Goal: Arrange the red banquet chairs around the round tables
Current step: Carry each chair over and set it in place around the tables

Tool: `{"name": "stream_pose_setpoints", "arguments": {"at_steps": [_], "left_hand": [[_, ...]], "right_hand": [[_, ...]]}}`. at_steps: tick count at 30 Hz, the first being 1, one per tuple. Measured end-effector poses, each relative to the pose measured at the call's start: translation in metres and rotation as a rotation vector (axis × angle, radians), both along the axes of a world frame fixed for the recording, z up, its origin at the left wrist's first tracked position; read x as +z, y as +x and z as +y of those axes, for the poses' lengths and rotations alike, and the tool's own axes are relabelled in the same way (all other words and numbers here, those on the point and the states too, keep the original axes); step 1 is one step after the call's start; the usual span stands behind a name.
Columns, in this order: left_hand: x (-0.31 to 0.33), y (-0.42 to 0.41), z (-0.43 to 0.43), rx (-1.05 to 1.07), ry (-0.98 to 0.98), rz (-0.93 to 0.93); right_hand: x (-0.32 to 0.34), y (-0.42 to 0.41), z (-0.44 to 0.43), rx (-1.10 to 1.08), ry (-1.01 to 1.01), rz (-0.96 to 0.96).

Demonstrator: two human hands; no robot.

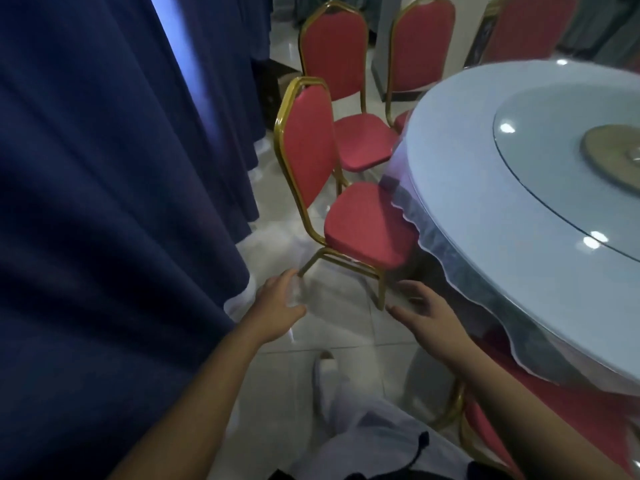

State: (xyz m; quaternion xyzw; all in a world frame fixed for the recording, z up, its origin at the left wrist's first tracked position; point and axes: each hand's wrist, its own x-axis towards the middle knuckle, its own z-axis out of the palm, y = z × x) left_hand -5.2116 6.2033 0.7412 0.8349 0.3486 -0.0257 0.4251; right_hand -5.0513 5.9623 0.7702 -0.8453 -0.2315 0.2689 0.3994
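Trouble was judged likeliest from the tight gap. The nearest red banquet chair [367, 226] stood between the navy drape [104, 202] and the round table [485, 188], so a careless pull could be expected to snag its gold frame in the drape's folds. It could also drag the sheer scalloped table cover [433, 233], under which the seat's front edge was tucked. A trip was also thought possible, since a further chair [485, 431] was set low under the right forearm, close to the feet.

Nothing was gripped. The left hand [277, 306] was held out empty with fingers spread, and the right hand [426, 313] was likewise spread and empty. The nearest chair lay just ahead of both, with one leg's foot seen just beyond the left fingertips and another leg just beyond the right ones. Whether either leg was touched could not be told. The backrest rose beyond and above the left hand. Two more red chairs [360, 140] [420, 46] were ranged well beyond both hands.
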Motion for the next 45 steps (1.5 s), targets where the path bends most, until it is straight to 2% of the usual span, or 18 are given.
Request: {"name": "stream_pose_setpoints", "arguments": {"at_steps": [9,12,16,22,25,32,36,39,45], "left_hand": [[0.026,0.092,0.177,-0.025,0.08,0.062],[0.043,0.127,0.239,-0.031,0.136,0.047],[0.055,0.177,0.298,-0.01,0.178,-0.04],[0.063,0.268,0.371,-0.228,0.136,-0.062],[0.062,0.318,0.397,-0.313,0.092,-0.139],[0.049,0.42,0.475,-0.48,0.14,-0.159],[0.041,0.474,0.522,-0.659,0.289,-0.041],[0.027,0.507,0.542,-0.816,0.366,0.037],[0.003,0.556,0.556,-1.071,0.527,0.044]], "right_hand": [[-0.028,0.096,0.194,-0.071,0.152,0.102],[-0.03,0.121,0.264,-0.005,0.139,0.148],[-0.03,0.156,0.34,0.039,0.077,0.066],[-0.021,0.194,0.415,0.023,0.082,0.035],[-0.018,0.213,0.456,-0.07,0.15,0.109],[-0.025,0.257,0.575,-0.284,-0.127,0.08],[-0.04,0.264,0.608,-0.382,-0.237,0.066],[-0.049,0.258,0.612,-0.446,-0.181,0.116],[-0.046,0.223,0.563,-0.454,-0.152,0.189]]}}
